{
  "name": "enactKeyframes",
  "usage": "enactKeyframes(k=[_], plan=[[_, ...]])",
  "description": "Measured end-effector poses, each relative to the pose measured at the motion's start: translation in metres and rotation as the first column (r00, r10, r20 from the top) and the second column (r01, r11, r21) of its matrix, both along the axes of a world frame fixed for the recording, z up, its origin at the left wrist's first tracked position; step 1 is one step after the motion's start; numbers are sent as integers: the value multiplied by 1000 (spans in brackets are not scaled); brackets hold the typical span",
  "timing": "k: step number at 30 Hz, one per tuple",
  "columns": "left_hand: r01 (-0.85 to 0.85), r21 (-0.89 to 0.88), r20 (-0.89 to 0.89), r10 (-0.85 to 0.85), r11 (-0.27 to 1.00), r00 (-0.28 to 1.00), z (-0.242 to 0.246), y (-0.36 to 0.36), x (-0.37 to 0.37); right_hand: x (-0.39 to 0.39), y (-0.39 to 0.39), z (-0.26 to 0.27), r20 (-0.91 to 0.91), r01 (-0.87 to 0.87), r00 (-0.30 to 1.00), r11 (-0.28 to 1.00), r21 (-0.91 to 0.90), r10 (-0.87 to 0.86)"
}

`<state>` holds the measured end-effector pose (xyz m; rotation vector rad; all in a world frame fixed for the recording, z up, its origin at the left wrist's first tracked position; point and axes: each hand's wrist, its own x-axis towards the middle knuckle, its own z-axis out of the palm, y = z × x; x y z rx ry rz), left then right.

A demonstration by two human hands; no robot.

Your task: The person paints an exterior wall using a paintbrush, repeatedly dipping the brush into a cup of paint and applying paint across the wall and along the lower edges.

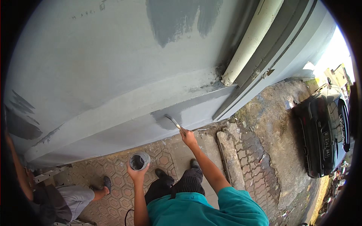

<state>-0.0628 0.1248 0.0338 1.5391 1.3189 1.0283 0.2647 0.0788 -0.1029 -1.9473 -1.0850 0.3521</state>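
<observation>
My right hand (188, 138) grips the handle of a paintbrush (173, 121), its bristles against the lower part of a light grey wall (124, 136). Around the bristles spreads a darker grey patch of paint (165, 120), which runs on as a band under the wall's ledge towards the right. In my left hand (137, 173) is a small round paint container (145, 160), held from below and the sides. Dark grey shows inside it; how full it is I cannot tell. More dark grey paint (175, 19) covers part of the wall higher up.
A white pipe (251, 45) runs down the wall beside a corner pillar (271, 65). At left stands another person (73, 197) near a metal ladder (51, 174). Hexagonal paving (118, 186) lies underfoot, with a concrete curb block (229, 158) to my right. A dark car (319, 132) is parked beyond.
</observation>
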Motion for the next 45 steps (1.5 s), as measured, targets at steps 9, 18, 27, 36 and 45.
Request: enactKeyframes(k=[9, 18, 27, 36, 45], plan=[[193, -3, -14, -193, 981, 981, -28, 44, -31, 14, -17, -3, -41, 721, 692, 693, -21, -721], [223, -75, 67, -219, 972, 974, -35, 36, -5, -85, 6, -14, -135, 115, 984, 993, -32, -119], [74, -69, -10, -74, 995, 997, -53, -4, 37, 106, -30, -6, -241, 865, 500, 494, 90, -832], [-11, -167, 9, 13, 986, 1000, -125, -100, 124, 55, -19, -16, -187, 301, 941, 951, 74, -283], [-14, -183, -42, 6, 983, 999, -104, -140, 177, 127, -44, -26, -161, 334, 932, 942, 30, -326]])
